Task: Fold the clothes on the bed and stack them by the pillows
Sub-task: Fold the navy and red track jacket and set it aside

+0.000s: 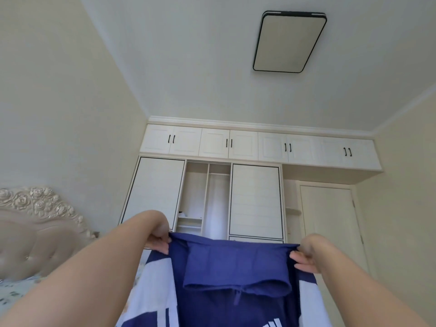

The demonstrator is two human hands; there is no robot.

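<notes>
Clothes here are showing as one blue and white jacket (pixel 236 279), hanging in the air in front of the wardrobe (pixel 207 199). That wardrobe is standing with its middle section open, showing shelves and a rail; what is lying on the shelves is too small to tell. White stripes are running down both sides, and the collar is flopping forward. Left hand (pixel 158 241) and right hand (pixel 306 256) are each pinching a top corner. Part of the bed (pixel 14 291) is showing at the left edge.
</notes>
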